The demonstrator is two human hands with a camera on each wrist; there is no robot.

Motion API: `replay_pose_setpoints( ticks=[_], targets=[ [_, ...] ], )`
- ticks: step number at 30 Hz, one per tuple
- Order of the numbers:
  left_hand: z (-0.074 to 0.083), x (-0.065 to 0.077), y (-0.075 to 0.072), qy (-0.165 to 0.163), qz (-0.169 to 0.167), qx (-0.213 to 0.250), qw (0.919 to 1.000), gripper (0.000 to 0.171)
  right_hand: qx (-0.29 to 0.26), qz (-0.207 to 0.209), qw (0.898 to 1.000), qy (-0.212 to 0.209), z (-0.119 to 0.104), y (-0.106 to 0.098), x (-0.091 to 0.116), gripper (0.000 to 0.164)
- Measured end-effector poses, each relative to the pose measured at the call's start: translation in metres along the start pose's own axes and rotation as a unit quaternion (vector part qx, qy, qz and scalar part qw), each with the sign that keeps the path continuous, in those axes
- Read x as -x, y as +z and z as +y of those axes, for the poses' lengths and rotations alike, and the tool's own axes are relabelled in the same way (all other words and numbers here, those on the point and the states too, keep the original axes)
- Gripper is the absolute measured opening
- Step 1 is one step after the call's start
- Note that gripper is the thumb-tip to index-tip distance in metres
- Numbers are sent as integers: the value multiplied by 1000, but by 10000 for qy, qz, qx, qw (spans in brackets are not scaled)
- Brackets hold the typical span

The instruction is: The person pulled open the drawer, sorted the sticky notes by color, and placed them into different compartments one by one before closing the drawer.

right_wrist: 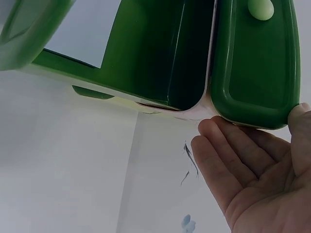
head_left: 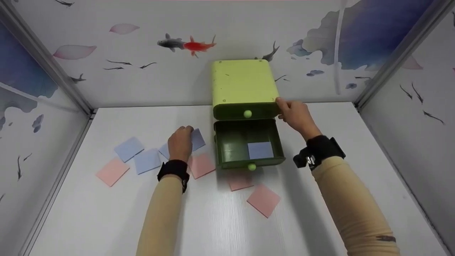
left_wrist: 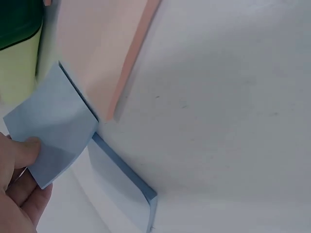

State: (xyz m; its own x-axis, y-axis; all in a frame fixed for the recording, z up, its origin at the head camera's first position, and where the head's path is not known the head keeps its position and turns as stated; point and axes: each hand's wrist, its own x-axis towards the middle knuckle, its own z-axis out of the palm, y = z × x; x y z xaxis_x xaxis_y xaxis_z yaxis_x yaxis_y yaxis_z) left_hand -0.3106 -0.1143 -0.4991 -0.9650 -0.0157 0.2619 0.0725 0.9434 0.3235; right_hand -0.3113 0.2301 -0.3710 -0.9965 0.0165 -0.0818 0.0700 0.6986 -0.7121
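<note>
My left hand (head_left: 180, 144) pinches a blue sticky note pad (left_wrist: 58, 121), thumb on its face and fingers behind. Another blue pad (left_wrist: 119, 177) lies just under it, partly hidden by the hand in the head view. A pink pad (head_left: 202, 165) lies beside that wrist. To the right stands a green two-drawer box (head_left: 245, 81), its upper drawer closed. The lower drawer (head_left: 227, 165) is pulled out and has one blue pad (head_left: 260, 150) inside. Against the box's right front corner rests my right hand (head_left: 296, 115), thumb at the edge and fingers extended along the side.
Two more blue pads (head_left: 147, 161) and a pink pad (head_left: 112, 172) lie on the left of the white table (head_left: 106, 213). In front of the drawer are two pink pads (head_left: 263, 200), one partly under it. Patterned panels (head_left: 142, 85) enclose the back and sides.
</note>
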Motion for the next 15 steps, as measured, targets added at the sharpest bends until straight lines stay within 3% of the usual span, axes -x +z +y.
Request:
replay_pose_setpoints(
  ticks=[15],
  targets=[
    [0,3,-49,86,-159,384,9991,27,43,-294,9995,81,-2,-1,1,73]
  ],
)
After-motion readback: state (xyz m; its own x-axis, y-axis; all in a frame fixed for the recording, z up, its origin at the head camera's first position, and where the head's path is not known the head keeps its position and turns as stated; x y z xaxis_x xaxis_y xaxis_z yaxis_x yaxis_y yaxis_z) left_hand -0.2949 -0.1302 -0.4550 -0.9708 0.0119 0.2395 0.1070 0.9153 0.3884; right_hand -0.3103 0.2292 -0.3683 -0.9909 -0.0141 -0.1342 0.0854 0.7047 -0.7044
